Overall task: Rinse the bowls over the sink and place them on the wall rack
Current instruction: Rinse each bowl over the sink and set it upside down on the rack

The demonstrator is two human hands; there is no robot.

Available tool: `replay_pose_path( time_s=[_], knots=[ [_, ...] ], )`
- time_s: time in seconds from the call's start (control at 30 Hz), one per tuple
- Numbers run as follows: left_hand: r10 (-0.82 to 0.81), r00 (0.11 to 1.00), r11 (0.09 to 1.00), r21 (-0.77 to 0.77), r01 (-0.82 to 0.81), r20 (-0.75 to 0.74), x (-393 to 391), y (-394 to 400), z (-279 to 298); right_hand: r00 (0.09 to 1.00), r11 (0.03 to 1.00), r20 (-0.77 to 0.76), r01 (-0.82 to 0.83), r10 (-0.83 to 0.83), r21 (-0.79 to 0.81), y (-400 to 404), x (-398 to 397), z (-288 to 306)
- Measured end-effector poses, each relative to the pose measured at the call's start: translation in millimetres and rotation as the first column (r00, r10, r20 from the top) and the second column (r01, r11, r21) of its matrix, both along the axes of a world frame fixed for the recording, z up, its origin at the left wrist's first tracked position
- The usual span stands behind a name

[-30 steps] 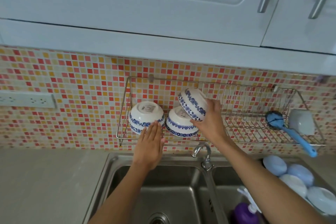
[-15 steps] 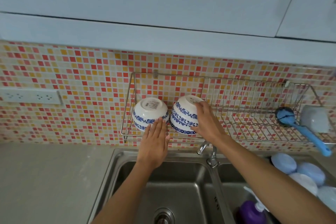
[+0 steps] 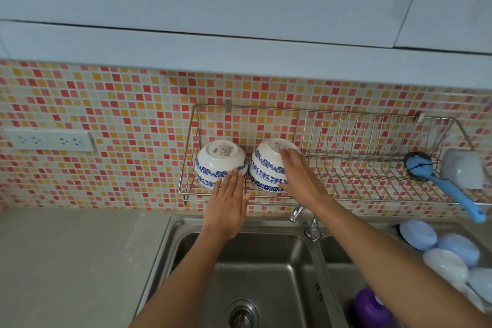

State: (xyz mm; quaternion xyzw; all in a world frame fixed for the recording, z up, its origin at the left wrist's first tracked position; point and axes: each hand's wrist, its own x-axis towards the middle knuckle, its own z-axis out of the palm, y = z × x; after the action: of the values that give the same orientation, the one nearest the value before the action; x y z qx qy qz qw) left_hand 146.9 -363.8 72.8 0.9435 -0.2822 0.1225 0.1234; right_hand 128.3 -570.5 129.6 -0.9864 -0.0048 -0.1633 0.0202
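Two stacks of white bowls with blue flower bands sit upside down at the left end of the wire wall rack (image 3: 346, 196). The left bowl (image 3: 221, 161) stands alone. My left hand (image 3: 227, 204) is flat and open, its fingertips against that bowl's lower rim. To its right, one bowl (image 3: 263, 161) lies nested over another bowl (image 3: 262, 185). My right hand (image 3: 298, 177) lies over the top bowl's right side, fingers on its base. The steel sink (image 3: 255, 261) is below the rack.
A blue dish brush (image 3: 436, 181) and a white cup (image 3: 462, 172) lie at the rack's right end. The faucet (image 3: 302, 216) sits between the two basins. Several pale blue and white dishes (image 3: 442, 255) and a purple bottle (image 3: 370, 310) fill the right basin. A wall socket (image 3: 48, 140) is at left.
My right hand brought the tilted third bowl down and left onto the second bowl, so the two are now nested. My left hand stayed near the left bowl.
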Motion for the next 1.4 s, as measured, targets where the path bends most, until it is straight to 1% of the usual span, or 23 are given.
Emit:
replay_pose_path(
  time_s=[0.17,0.27,0.37,0.43,0.5,0.57,0.6,0.7,0.73,0.83,1.0,1.17,1.37,1.4],
  knots=[
    [-0.019,1.000,1.000,-0.014,0.019,-0.004,1,2,-2,0.999,1.000,-0.032,-0.019,0.018,-0.022,-3,-3,3],
    [-0.023,0.999,0.998,-0.067,0.022,-0.026,6,3,-2,0.998,0.996,-0.048,-0.051,0.048,-0.071,-8,-3,5],
    [0.081,0.996,0.992,-0.092,-0.085,-0.042,21,9,7,0.994,0.992,-0.057,-0.097,0.093,-0.079,-11,1,2],
    [0.134,0.989,0.987,-0.081,-0.139,-0.066,32,14,16,0.995,0.995,-0.048,-0.093,0.091,-0.047,-9,3,1],
    [0.116,0.990,0.990,-0.075,-0.123,-0.085,41,18,21,0.995,0.996,-0.055,-0.081,0.082,0.034,-8,4,-1],
    [0.088,0.993,0.992,-0.080,-0.094,-0.080,44,20,19,0.995,0.986,-0.067,-0.066,0.077,0.155,-6,-1,-6],
    [0.084,0.994,0.993,-0.082,-0.090,-0.070,45,21,17,0.995,0.984,-0.068,-0.055,0.068,0.169,-3,-4,-11],
    [0.084,0.995,0.992,-0.090,-0.088,-0.045,46,23,12,0.999,0.999,-0.044,0.019,-0.018,0.031,7,-10,-29],
    [0.081,0.996,0.992,-0.096,-0.084,-0.037,46,22,12,0.999,0.999,-0.030,0.040,-0.040,0.011,9,-9,-33],
    [0.072,0.997,0.992,-0.103,-0.075,-0.025,46,20,13,0.998,0.998,-0.005,0.057,-0.057,0.010,9,-6,-35],
    [0.089,0.996,0.993,-0.082,-0.089,-0.011,47,19,10,0.999,0.998,-0.018,0.050,-0.049,0.044,8,-6,-38],
    [0.095,0.994,0.994,-0.052,-0.097,-0.049,44,18,11,0.995,0.998,-0.084,0.048,-0.044,0.046,8,-7,-34],
    [0.116,0.984,0.993,0.037,-0.112,-0.133,41,19,26,0.971,0.995,-0.235,0.059,-0.038,0.083,9,-7,-13],
    [0.110,0.981,0.994,0.026,-0.107,-0.163,37,19,30,0.966,0.995,-0.257,0.057,-0.036,0.077,9,-10,-7]
  ],
)
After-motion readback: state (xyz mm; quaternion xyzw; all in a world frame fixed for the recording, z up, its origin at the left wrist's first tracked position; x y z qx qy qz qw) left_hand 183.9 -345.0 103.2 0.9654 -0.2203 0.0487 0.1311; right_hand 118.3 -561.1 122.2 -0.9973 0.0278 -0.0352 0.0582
